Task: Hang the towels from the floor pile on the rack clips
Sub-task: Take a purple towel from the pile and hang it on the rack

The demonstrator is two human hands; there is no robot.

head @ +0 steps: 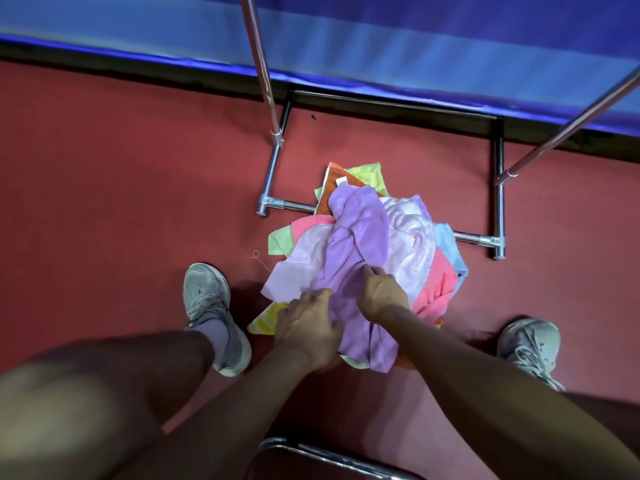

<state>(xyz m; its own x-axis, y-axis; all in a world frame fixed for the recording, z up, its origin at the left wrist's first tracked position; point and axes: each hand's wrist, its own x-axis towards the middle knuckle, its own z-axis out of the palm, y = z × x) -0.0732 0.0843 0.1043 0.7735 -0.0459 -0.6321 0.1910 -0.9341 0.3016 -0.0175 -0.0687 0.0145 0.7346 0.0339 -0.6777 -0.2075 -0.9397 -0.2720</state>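
Towel pile [412,237]: heaped on the red floor [104,168] in front of my feet, lying over the nearest base bar of the rack.
Lilac towel [360,237]: on top of the pile, crumpled, running from the far side down to me; both my hands are on it.
Right hand [381,292]: my fingers are curled down into the lilac cloth near its middle, pinching a fold of it.
Left hand [308,327]: just beside the right one and nearer to me, knuckles up. My fingers are bent over the lilac towel's near edge and grip it, though the hand is a little blurred.
Orange towel [330,188]: at the far end of the pile, partly under the lilac one, with a white label [341,182] showing.
Yellow-green towel [367,173]: beneath the orange one, poking out at the far edge.
Pink towel [440,282]: on the right side of the pile, next to a pale blue towel [450,247].
Yellow towel [266,322]: sticking out from under my left hand.
Rack [273,168]: chrome tubes, with the base frame on the floor and an upright rising on either side.
Feet: my left shoe [214,317] and right shoe [530,344], grey trainers, stand either side of the pile.
Thread [258,256]: a loose loop on the floor, just left of the pile.
Blue sheet [381,46]: runs along the far edge of the floor.
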